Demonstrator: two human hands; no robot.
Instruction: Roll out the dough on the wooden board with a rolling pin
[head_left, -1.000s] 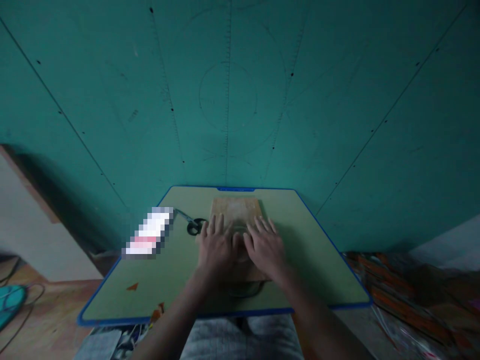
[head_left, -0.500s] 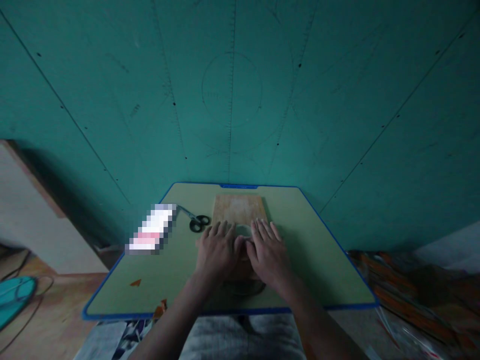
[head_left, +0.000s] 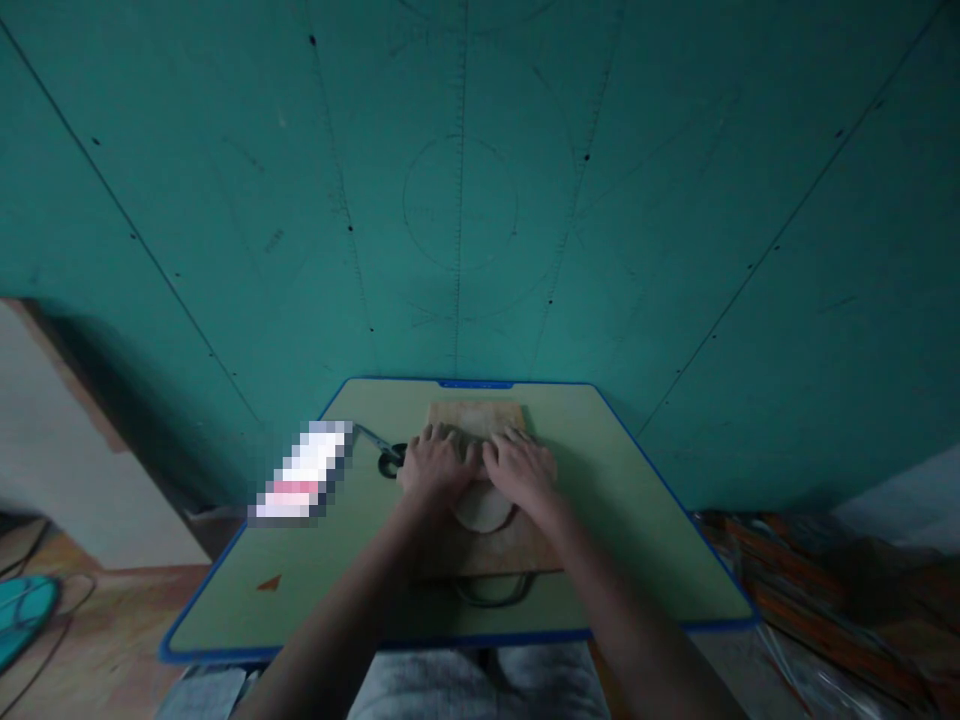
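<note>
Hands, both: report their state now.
Left hand: palm down over the wooden board; whether it grips anything cannot be told.
Right hand: palm down by the pale round piece; grip cannot be told.

The left hand (head_left: 436, 465) and right hand (head_left: 523, 468) are held side by side, palms down, forearms (head_left: 341, 600) angled inward.

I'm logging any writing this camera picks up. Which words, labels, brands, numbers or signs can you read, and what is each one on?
No text can be read.
Green wall: ruler-like ticks and faint scrawls, too small and blurred to read.
Pixelated object on the table: any lettering is hidden by the blocks.
Wooden board and scissors: no lettering visible.
</note>
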